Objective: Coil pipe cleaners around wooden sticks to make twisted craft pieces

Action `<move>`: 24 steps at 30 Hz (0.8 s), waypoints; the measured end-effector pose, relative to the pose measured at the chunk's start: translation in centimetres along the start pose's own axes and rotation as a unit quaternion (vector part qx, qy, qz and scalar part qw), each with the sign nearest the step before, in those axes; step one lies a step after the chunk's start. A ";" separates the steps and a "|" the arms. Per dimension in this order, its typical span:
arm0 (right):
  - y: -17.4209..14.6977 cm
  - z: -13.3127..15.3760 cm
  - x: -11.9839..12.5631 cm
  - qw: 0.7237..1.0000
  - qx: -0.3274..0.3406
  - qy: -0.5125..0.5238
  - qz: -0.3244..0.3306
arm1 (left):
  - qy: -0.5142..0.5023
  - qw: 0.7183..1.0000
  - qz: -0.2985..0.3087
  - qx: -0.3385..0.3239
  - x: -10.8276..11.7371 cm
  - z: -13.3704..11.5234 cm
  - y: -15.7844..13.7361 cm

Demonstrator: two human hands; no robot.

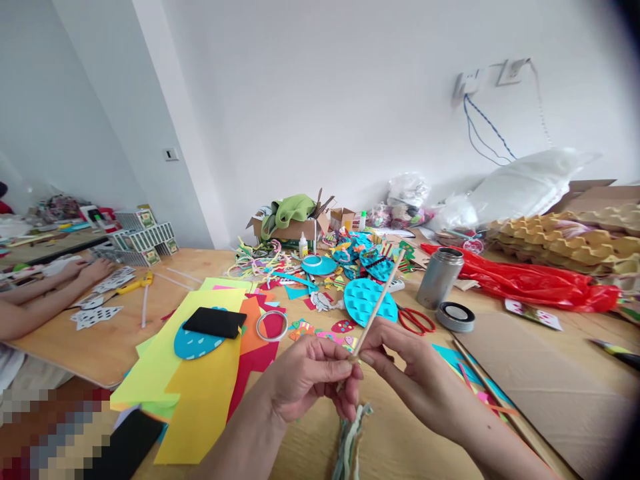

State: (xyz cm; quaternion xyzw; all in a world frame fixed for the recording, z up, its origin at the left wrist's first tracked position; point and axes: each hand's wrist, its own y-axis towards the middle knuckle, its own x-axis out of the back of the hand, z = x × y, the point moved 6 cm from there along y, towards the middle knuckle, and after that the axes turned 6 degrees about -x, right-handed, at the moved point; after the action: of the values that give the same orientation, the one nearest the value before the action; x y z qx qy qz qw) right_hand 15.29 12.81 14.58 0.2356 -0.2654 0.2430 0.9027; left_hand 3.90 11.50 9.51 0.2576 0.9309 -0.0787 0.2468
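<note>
Left hand [317, 375] and right hand [407, 363] together, pinching lower end of thin tilted stick [379, 305], pale strands [353, 443] below, metal flask [440, 280] beyond on worktop [405, 447].

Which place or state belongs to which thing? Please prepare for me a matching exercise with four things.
1. wooden stick
2. metal flask
3. hot glue gun
4. green cloth

A. lying near playing cards
B. draped over a cardboard box
C. between the left hand and right hand
D. standing upright

Pairs: 1-C, 2-D, 3-A, 4-B
</note>
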 end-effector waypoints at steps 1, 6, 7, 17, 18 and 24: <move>0.0 -0.1 -0.1 1.000 0.001 0.017 0.010 | -0.010 1.000 0.009 0.009 0.0 0.1 0.0; 0.2 -0.8 -0.4 0.996 -0.007 0.082 0.033 | -0.014 0.999 0.025 0.029 0.2 0.4 0.1; 0.2 -1.0 -0.4 0.996 -0.011 0.082 0.028 | -0.003 0.999 0.017 0.027 0.3 0.4 0.1; 0.9 -2.4 -0.7 0.996 -0.072 0.022 -0.044 | 0.444 0.854 -0.209 -0.175 0.7 -1.8 -0.2; 0.8 -2.4 -0.8 0.996 -0.075 0.023 -0.045 | 0.481 0.828 -0.221 -0.183 0.7 -1.7 -0.3; 0.7 -2.5 -0.7 0.994 -0.100 0.021 -0.032 | 0.557 0.766 -0.246 -0.208 1.1 -1.6 -0.5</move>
State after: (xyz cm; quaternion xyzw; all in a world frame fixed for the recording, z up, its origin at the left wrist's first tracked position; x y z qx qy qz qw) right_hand 15.30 14.53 12.45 0.1472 -0.2615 0.1916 0.9345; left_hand 2.11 11.98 10.38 -0.0393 0.9299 0.2163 -0.2949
